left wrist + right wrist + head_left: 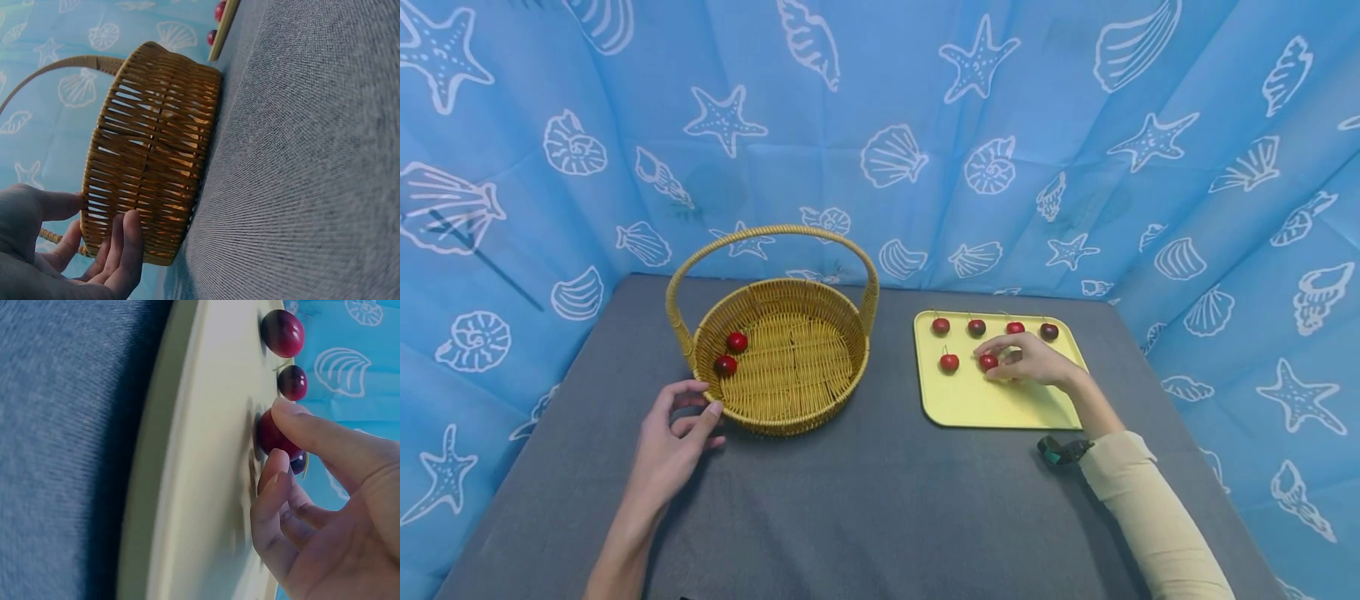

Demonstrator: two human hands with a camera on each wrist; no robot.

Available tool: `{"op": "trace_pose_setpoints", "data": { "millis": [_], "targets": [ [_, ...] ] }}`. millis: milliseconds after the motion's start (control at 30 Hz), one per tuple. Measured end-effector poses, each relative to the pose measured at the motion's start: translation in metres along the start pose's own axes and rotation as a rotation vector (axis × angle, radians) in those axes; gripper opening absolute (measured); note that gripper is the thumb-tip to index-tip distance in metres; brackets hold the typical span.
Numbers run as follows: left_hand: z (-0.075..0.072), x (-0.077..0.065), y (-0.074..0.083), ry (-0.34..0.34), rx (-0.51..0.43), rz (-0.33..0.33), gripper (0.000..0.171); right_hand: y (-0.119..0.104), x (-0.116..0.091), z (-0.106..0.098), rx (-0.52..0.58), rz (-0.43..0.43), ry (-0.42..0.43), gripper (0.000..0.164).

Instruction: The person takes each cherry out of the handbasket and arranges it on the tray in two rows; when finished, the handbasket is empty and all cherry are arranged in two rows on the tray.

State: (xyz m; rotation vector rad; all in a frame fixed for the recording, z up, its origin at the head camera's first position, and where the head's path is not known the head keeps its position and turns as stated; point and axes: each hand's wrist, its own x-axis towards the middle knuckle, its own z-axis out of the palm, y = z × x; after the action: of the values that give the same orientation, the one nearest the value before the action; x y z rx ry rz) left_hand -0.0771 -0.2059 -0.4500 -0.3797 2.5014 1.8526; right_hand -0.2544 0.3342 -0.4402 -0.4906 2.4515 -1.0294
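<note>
My right hand pinches a red cherry low over the yellow tray. In the right wrist view the thumb lies on one side of that cherry, with curled fingers at the other. Beside it on the tray is another red cherry with a thin stem. Several more, some red and some dark, line the far edge. At the left, my left hand holds the near-left rim of the woven basket, its fingers against the outer wall in the left wrist view. Two cherries lie inside the basket at its left.
The basket's tall arched handle rises above its rim. A grey cloth covers the table. Behind and at both sides hangs a blue curtain with white shells and starfish. A dark strapped device sits at the right wrist.
</note>
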Motion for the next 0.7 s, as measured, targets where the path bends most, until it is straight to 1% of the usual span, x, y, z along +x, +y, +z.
{"op": "trace_pose_setpoints", "data": {
  "millis": [167, 300, 433, 533, 700],
  "targets": [
    [0.001, 0.000, 0.001, 0.007, 0.003, 0.000, 0.053, -0.003, -0.004, -0.003, 0.015, 0.009, 0.015, 0.043],
    [0.002, 0.000, 0.001, 0.017, 0.005, 0.016, 0.052, -0.006, -0.009, -0.008, 0.011, 0.012, 0.023, 0.043],
    [0.002, 0.000, 0.000, 0.021, 0.006, 0.030, 0.052, -0.008, -0.013, -0.011, 0.006, -0.010, 0.019, 0.044],
    [0.002, 0.000, 0.000, 0.022, 0.006, 0.029, 0.052, -0.012, -0.016, -0.014, -0.007, -0.033, 0.026, 0.045],
    [0.002, 0.000, 0.000, 0.023, 0.007, 0.022, 0.051, -0.024, -0.020, -0.019, -0.051, -0.062, 0.069, 0.044]
  ]
}}
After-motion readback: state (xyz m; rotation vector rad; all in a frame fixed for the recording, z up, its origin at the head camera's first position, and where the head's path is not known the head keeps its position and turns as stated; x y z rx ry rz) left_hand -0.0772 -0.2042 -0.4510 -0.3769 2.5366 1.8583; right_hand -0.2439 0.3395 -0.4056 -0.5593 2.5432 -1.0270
